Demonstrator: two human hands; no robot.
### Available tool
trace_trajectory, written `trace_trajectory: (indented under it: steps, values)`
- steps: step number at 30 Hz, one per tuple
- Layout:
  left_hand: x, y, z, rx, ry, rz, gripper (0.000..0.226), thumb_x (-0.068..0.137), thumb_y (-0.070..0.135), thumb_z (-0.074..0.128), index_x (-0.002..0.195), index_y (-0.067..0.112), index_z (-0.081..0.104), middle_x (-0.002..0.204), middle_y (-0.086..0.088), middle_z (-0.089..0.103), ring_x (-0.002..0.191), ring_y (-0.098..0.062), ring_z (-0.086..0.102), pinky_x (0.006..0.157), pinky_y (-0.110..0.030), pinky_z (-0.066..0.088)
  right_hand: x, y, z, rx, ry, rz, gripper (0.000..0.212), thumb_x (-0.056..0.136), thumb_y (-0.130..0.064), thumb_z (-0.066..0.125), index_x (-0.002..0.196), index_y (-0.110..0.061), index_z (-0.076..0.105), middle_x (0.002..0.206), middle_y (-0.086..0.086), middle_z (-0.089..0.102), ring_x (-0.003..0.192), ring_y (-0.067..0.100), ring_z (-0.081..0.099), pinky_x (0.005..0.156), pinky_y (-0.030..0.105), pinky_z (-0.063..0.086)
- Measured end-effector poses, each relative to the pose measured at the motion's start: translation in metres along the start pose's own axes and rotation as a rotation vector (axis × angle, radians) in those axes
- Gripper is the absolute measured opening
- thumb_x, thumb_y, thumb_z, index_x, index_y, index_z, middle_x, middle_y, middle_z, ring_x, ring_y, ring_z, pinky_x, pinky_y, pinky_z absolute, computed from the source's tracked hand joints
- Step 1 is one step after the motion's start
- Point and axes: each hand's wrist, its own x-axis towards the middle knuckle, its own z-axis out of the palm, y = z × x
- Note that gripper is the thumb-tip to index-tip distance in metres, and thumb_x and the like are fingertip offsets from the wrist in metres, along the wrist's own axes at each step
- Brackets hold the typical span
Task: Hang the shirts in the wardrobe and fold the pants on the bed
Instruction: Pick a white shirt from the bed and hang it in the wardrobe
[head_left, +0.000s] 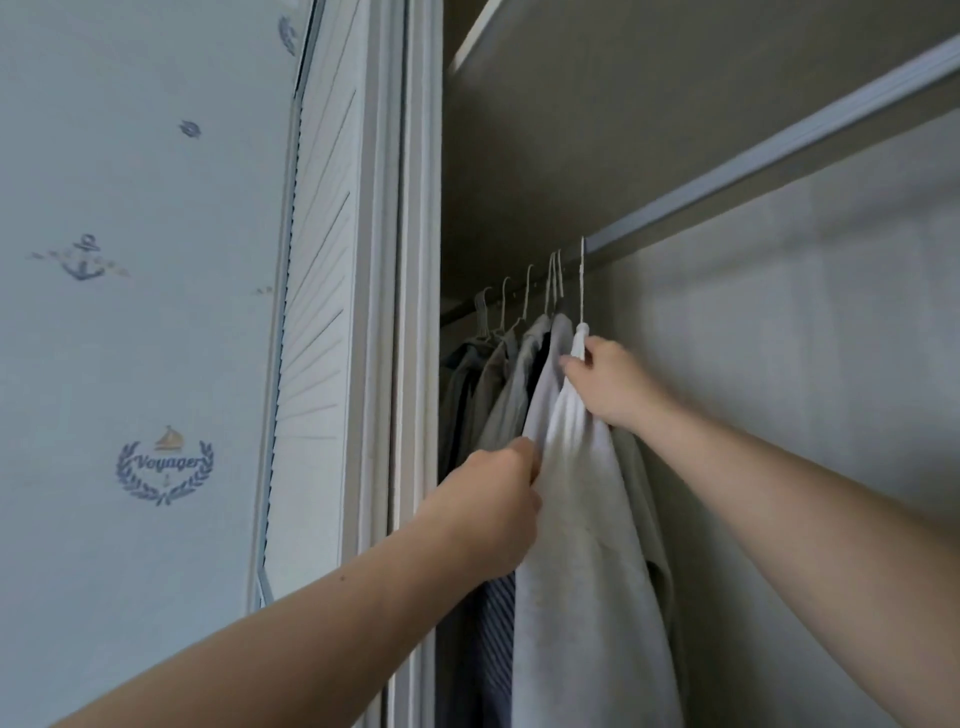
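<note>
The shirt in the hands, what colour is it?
White. The shirt hangs at the right end of the row, seen in the head view, the only one.

"Voyager" reads on the wallpaper (130, 364) emblem (165, 466), well left of the left hand (493, 512).

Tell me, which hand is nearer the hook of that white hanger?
Right. The right hand grips the white shirt just below the hanger hook; the left hand clutches fabric lower down, to the left.
</note>
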Motion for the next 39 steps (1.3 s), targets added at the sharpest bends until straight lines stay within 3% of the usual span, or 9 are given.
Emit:
trace_trajectory:
  steps: [3, 5, 9, 12, 17, 22, 30, 34, 39]
  values:
    - [-0.010, 0.000, -0.001, -0.007, 0.048, 0.082, 0.014, 0.101, 0.028, 0.054, 0.114, 0.022, 0.051, 0.090, 0.003, 0.065, 0.080, -0.017, 0.065, 0.077, -0.043, 0.059, -0.021, 0.000, -0.007, -0.132, 0.109, -0.029, 0.039, 0.096, -0.063, 0.036, 0.104, -0.027, 0.050, 0.102, 0.009, 0.065, 0.076, 0.025, 0.054, 0.062, 0.034, 0.040]
    - [-0.023, -0.001, -0.009, 0.016, 0.091, 0.184, 0.022, 0.101, 0.031, 0.054, 0.122, 0.024, 0.050, 0.095, 0.008, 0.063, 0.084, -0.012, 0.063, 0.079, -0.039, 0.058, -0.039, -0.005, -0.014, -0.173, 0.136, -0.049, 0.050, 0.096, -0.065, 0.032, 0.121, -0.026, 0.049, 0.120, 0.008, 0.060, 0.098, 0.031, 0.058, 0.071, 0.037, 0.042]
    - [-0.069, -0.011, -0.039, 0.122, 0.158, 0.382, 0.018, 0.101, 0.033, 0.052, 0.116, 0.024, 0.051, 0.104, 0.011, 0.047, 0.086, -0.010, 0.052, 0.077, -0.033, 0.050, -0.079, -0.028, -0.026, -0.352, 0.222, -0.217, 0.067, 0.093, -0.066, 0.024, 0.141, -0.024, 0.043, 0.148, 0.007, 0.044, 0.138, 0.033, 0.037, 0.106, 0.048, 0.036]
    - [-0.113, -0.027, -0.066, 0.271, 0.208, 0.359, 0.029, 0.102, 0.042, 0.047, 0.126, 0.027, 0.050, 0.127, 0.010, 0.050, 0.115, -0.012, 0.047, 0.096, -0.032, 0.045, -0.113, -0.058, -0.029, -0.336, 0.162, -0.280, 0.067, 0.096, -0.068, 0.017, 0.150, -0.031, 0.032, 0.161, 0.001, 0.027, 0.151, 0.026, 0.015, 0.118, 0.052, 0.018]
    - [-0.196, -0.055, -0.112, 0.422, 0.194, 0.171, 0.052, 0.100, 0.063, 0.029, 0.145, 0.037, 0.034, 0.160, 0.015, 0.028, 0.150, -0.013, 0.014, 0.121, -0.034, 0.020, -0.178, -0.119, -0.020, -0.217, -0.047, -0.391, 0.073, 0.090, -0.076, 0.004, 0.156, -0.044, 0.005, 0.167, -0.014, -0.002, 0.154, 0.015, -0.011, 0.122, 0.053, -0.002]
    - [-0.328, -0.091, -0.163, 0.456, 0.128, -0.020, 0.070, 0.090, 0.078, 0.010, 0.152, 0.047, 0.015, 0.167, 0.018, 0.006, 0.152, -0.006, -0.010, 0.120, -0.028, -0.001, -0.280, -0.216, 0.004, -0.147, -0.204, -0.487, 0.073, 0.090, -0.078, 0.001, 0.155, -0.046, -0.008, 0.165, -0.020, -0.013, 0.152, 0.013, -0.017, 0.123, 0.049, -0.007]
    - [-0.567, -0.131, -0.254, 0.517, 0.051, -0.365, 0.072, 0.088, 0.082, 0.014, 0.153, 0.052, 0.004, 0.168, 0.017, 0.002, 0.153, -0.008, -0.014, 0.122, -0.038, -0.004, -0.459, -0.381, 0.028, 0.159, -0.490, -0.695, 0.076, 0.087, -0.078, 0.006, 0.156, -0.044, 0.004, 0.166, -0.021, -0.004, 0.153, 0.011, -0.011, 0.123, 0.047, -0.004]
    - [-0.701, -0.126, -0.272, 0.521, 0.072, -0.588, 0.073, 0.090, 0.081, 0.018, 0.155, 0.048, 0.010, 0.168, 0.016, 0.007, 0.154, -0.011, -0.009, 0.121, -0.037, -0.001, -0.549, -0.460, 0.039, 0.338, -0.601, -0.861, 0.071, 0.092, -0.073, 0.014, 0.156, -0.042, 0.013, 0.166, -0.020, 0.007, 0.154, 0.010, -0.003, 0.123, 0.046, -0.001]
    - [-0.865, -0.105, -0.277, 0.507, 0.078, -0.931, 0.069, 0.091, 0.080, 0.017, 0.152, 0.051, 0.007, 0.168, 0.016, 0.005, 0.155, -0.014, -0.008, 0.125, -0.045, 0.003, -0.670, -0.551, 0.052, 0.530, -0.804, -1.040, 0.073, 0.091, -0.070, 0.021, 0.156, -0.037, 0.025, 0.164, -0.017, 0.020, 0.154, 0.012, 0.008, 0.124, 0.046, 0.003]
